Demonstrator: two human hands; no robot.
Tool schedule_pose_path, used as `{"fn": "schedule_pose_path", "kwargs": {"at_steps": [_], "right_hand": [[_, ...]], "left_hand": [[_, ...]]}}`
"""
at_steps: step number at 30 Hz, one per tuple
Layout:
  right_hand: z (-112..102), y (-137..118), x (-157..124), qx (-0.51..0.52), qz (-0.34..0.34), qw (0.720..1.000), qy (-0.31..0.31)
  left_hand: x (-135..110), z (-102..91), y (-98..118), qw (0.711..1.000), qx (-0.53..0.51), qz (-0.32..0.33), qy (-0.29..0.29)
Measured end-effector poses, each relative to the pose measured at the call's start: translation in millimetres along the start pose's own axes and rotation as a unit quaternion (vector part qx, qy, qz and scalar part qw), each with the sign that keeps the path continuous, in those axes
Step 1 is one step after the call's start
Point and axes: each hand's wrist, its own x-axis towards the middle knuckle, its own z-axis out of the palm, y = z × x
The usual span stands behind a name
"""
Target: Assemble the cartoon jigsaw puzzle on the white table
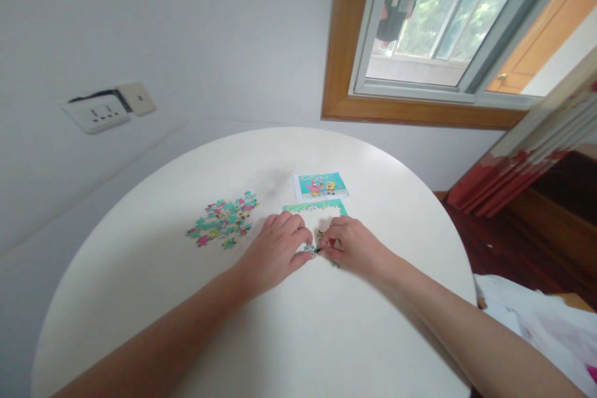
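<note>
My left hand [276, 250] and my right hand [353, 246] meet over the middle of the table. Between thumb and fingertips, my left hand grips small joined jigsaw pieces [308, 249]. At their right end, my right hand pinches a dark jigsaw piece [318, 250]. Just beyond the hands lies a partly assembled jigsaw edge [314, 205], teal and green, partly hidden by my fingers. Behind it is a small picture card [321, 185] with pink and yellow cartoon figures. More pieces show under my right hand, mostly covered.
A loose heap of jigsaw pieces [224, 221] in teal, pink and yellow lies to the left. Everything rests on a round white table [298, 336] against the wall. A wall socket [105, 113] is at the left, a wood-framed window and curtain [522, 155] at the right.
</note>
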Motion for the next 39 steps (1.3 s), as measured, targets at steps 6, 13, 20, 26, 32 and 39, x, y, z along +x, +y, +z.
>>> {"fn": "schedule_pose_path", "kwargs": {"at_steps": [6,13,20,26,32,39], "right_hand": [[3,1,1,0.03,-0.007,0.999,0.017],[6,0,2,0.0,-0.018,0.999,0.033],[0,-2,3,-0.011,-0.024,0.999,0.02],[-20,3,-2,-0.02,-0.016,1.0,0.008],[-25,16,-3,-0.048,0.003,0.999,0.014],[-17,20,-2,-0.069,-0.022,0.997,0.016]], "left_hand": [[0,-1.3,0,1.0,0.0,0.007,0.005],[1,-1.1,-2,1.0,0.019,0.002,0.01],[0,0.2,-3,1.0,0.022,-0.007,0.007],[0,-2.3,-1,1.0,0.024,-0.009,0.01],[0,-3.7,0,0.999,0.035,-0.016,0.01],[1,-1.7,-1,0.998,0.051,-0.009,0.019]]}}
